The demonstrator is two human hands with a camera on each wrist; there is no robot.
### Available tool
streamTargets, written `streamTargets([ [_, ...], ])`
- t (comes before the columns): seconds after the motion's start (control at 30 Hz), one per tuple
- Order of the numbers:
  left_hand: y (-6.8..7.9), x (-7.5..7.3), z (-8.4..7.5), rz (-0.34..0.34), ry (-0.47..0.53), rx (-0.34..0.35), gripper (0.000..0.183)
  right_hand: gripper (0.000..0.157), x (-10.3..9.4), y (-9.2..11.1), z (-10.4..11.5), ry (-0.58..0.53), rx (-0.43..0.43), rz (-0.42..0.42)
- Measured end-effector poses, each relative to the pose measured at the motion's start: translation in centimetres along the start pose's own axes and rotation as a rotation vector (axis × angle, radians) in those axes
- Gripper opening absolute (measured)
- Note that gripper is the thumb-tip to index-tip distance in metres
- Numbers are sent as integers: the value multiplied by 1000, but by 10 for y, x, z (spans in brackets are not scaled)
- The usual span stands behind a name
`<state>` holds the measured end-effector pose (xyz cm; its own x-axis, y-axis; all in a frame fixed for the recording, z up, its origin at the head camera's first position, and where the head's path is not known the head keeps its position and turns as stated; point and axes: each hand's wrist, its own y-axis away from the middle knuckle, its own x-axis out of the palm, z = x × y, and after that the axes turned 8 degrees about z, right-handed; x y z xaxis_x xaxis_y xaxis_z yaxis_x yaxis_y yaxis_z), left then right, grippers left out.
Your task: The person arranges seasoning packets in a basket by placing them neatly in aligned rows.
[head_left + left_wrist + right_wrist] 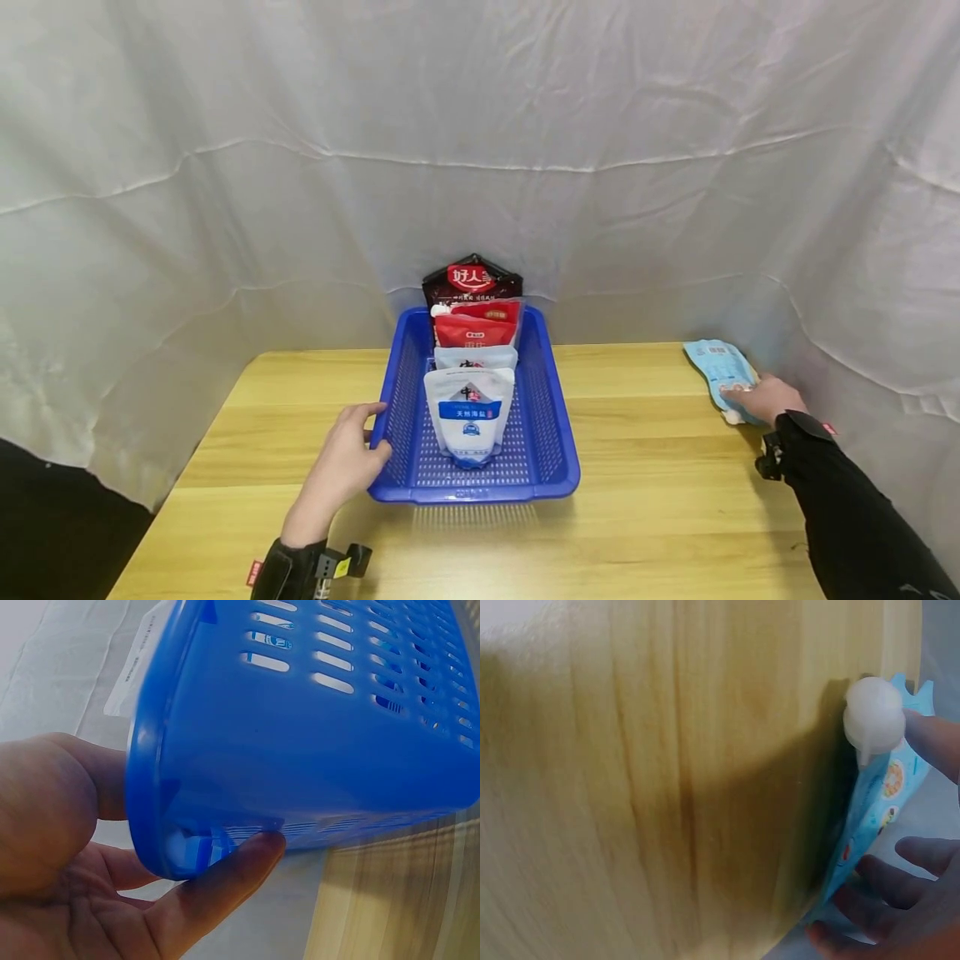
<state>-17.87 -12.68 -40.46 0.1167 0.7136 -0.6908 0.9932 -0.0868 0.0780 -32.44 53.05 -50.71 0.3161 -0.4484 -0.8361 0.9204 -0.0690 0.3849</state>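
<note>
My left hand (341, 458) pinches the left rim of a blue plastic basket (472, 493), thumb on one side and fingers on the other, as the left wrist view also shows. Standing in a row inside are a white and blue pouch of sea salt (470, 429), a similar white pouch (450, 357) behind it, red packets (474, 332), and a dark seasoning bag (442, 290) at the back. Far to the right, my right hand (768, 398) grips a light blue pouch (712, 362) with a white cap (874, 712). Its fingers lie along the pouch's edges.
The wooden table (660, 475) carries the basket at its middle and the light blue pouch at its far right corner. A pale grey cloth curtain (480, 200) hangs behind the table and along both sides, close to the right hand.
</note>
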Motion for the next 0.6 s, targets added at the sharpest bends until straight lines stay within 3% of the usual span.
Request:
streamTargets([
  [0.4,1,0,-1,4,11,-17,54,117,6,4,4,-25,-15,-71],
  [0.6,1,1,-1,3,6,-18,54,92,5,15,15,-65,-3,-112],
])
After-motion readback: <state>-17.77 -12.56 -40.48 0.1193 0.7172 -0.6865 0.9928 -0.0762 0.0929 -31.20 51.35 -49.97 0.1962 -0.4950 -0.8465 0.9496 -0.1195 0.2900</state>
